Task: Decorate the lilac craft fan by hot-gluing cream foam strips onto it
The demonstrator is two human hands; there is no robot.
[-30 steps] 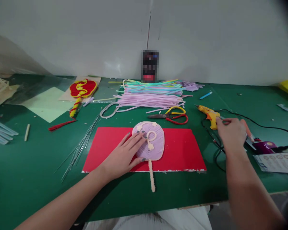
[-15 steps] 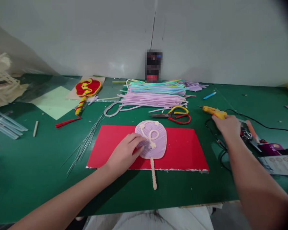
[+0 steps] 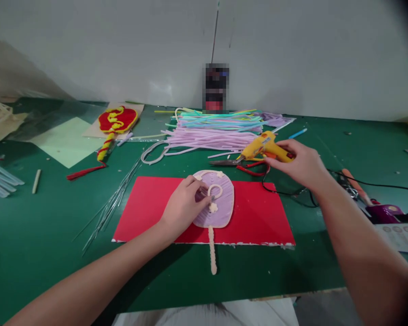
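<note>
A lilac hand fan (image 3: 226, 209) with a cream edge and a knobbly cream handle (image 3: 212, 253) lies on a red board (image 3: 255, 217). Curled cream pipe cleaner (image 3: 218, 195) and small cream flowers decorate its face. My left hand (image 3: 182, 206) rests over the fan's left side, thumb and fingertips pinched on the curled pipe cleaner. Wrapped round the grip of a yellow hot glue gun (image 3: 263, 145), my right hand (image 3: 304, 165) holds it above the scissors (image 3: 224, 163), nozzle pointing left and down toward the fan. The gun partly covers the scissors' handles.
Bundles of lilac and mint pipe cleaners (image 3: 207, 139) lie behind the board. Thin wires (image 3: 112, 206) and a red-and-yellow fan (image 3: 119, 121) are at left. The glue gun's black cord (image 3: 370, 182) trails right, near a purple object (image 3: 386, 213).
My right hand has lifted the glue gun from the right side and carried it left over the scissors. My left fingers have shifted slightly and now pinch the curled pipe cleaner.
</note>
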